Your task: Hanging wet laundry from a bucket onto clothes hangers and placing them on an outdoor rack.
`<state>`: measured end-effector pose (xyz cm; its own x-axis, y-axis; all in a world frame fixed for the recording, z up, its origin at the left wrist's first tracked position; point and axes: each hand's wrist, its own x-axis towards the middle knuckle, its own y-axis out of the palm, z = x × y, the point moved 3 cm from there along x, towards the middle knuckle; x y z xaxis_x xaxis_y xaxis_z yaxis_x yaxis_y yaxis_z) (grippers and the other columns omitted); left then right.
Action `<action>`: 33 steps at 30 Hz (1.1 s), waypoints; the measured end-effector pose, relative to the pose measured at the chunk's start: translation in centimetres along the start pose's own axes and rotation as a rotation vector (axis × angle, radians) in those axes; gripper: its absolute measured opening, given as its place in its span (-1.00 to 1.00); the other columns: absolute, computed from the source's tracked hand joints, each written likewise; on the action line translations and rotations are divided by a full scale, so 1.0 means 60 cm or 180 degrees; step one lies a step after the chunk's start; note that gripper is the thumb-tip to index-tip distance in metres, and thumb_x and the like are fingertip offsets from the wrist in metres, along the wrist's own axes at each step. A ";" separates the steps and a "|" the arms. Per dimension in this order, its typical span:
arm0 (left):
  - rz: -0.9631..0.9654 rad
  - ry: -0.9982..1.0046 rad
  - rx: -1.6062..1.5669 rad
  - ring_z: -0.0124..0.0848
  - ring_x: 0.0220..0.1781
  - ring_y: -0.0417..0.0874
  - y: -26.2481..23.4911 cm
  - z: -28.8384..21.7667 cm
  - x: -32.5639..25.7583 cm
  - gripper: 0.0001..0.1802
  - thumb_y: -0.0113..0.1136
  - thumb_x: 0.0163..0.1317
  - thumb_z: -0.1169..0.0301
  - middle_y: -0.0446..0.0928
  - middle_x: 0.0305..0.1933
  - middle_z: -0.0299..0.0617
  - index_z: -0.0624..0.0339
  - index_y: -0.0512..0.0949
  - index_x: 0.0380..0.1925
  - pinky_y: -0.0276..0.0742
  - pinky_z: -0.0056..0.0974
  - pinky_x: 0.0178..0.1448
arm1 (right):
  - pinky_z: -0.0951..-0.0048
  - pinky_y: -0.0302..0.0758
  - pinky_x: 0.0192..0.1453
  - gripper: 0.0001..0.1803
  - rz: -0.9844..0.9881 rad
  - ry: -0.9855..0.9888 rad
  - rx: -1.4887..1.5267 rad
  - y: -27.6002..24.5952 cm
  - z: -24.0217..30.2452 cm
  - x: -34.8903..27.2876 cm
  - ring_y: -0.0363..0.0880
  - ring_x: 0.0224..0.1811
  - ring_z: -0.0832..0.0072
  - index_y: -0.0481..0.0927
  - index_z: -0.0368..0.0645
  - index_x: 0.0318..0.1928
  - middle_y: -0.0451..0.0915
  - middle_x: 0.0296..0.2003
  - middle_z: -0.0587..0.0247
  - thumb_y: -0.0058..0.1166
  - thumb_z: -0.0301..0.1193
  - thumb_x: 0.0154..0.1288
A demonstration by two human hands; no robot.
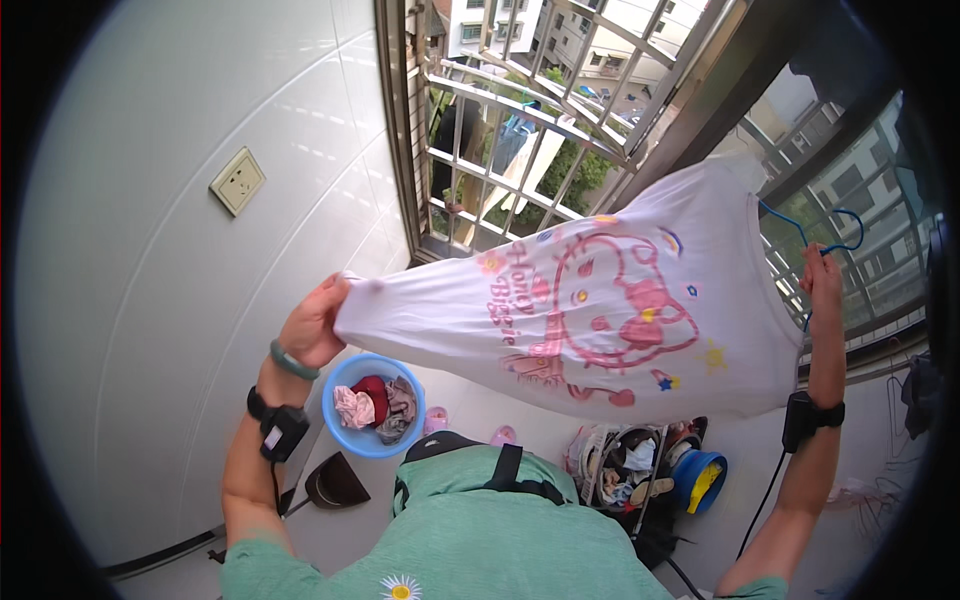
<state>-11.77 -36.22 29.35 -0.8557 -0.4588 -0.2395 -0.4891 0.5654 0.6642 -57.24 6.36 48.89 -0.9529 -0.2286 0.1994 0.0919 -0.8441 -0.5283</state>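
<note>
Left hand (315,322) is pinching the white shirt (450,310) by its hem, centre-left; right hand (823,270) grasps the blue hanger (861,230) near its hook, right side. Shirt's stretched across mid-frame. Looks like the smoothing-out step; next move probably calls for even tension. Long axis runs roughly left-right: hem left, neckline right. Laundry basin (331,422) sits beyond, lower left.

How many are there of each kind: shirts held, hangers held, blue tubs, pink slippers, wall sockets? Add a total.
Shirt: 1, one end in the left hand
Hanger: 1, in the right hand
Blue tubs: 2
Pink slippers: 2, partly hidden
Wall socket: 1
Total: 7
</note>
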 end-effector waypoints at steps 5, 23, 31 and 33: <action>-0.0237 -0.0234 0.0508 -0.32 -0.02 0.49 -0.089 0.087 -0.012 -0.68 -0.05 0.19 0.45 0.45 -0.06 -0.11 0.21 0.32 -0.03 0.43 -0.18 0.09 | 0.71 -0.03 -0.59 -0.74 0.0283 -0.0141 0.0417 0.014 0.038 -0.023 -0.01 -0.69 0.81 0.46 -0.10 -0.35 0.08 -0.72 0.58 -0.08 -0.18 0.31; 0.0659 -0.3480 0.0442 -0.35 -0.03 0.48 -0.163 0.532 0.056 -0.50 0.04 0.06 0.50 0.44 -0.11 -0.24 0.03 0.21 0.05 0.39 -0.04 0.04 | 0.71 0.13 -0.54 -0.66 0.0712 -0.1498 -0.0723 0.027 0.290 -0.111 0.13 -0.65 0.81 0.53 -0.04 -0.18 0.30 -0.66 0.51 -0.10 -0.08 0.29; 0.0273 -0.2031 0.3638 -0.03 0.21 0.29 -0.254 0.626 0.221 -0.21 0.07 0.09 0.24 0.16 0.25 0.15 0.13 -0.04 0.29 0.20 -0.15 0.24 | 0.71 0.16 -0.48 -0.62 0.0280 -0.3708 -0.1658 -0.030 0.412 -0.178 0.20 -0.59 0.73 0.49 -0.03 -0.12 0.27 -0.66 0.44 -0.14 -0.03 0.29; -0.0324 -0.0916 0.2533 -0.05 0.24 0.21 -0.130 0.581 0.262 -0.08 0.19 -0.01 0.27 0.03 0.33 0.07 0.14 -0.12 0.29 0.34 -0.02 0.08 | 0.68 0.15 -0.47 -0.74 0.0243 -0.2500 -0.1156 0.016 0.426 -0.262 0.16 -0.60 0.71 0.45 -0.11 -0.27 0.24 -0.67 0.45 -0.11 -0.18 0.30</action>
<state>-27.31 -23.92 -4.29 -0.7581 -0.4022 -0.5133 -0.4469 0.8937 -0.0401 -34.78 -3.29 66.34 -0.4602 -0.6599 0.5940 -0.0781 -0.6363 -0.7674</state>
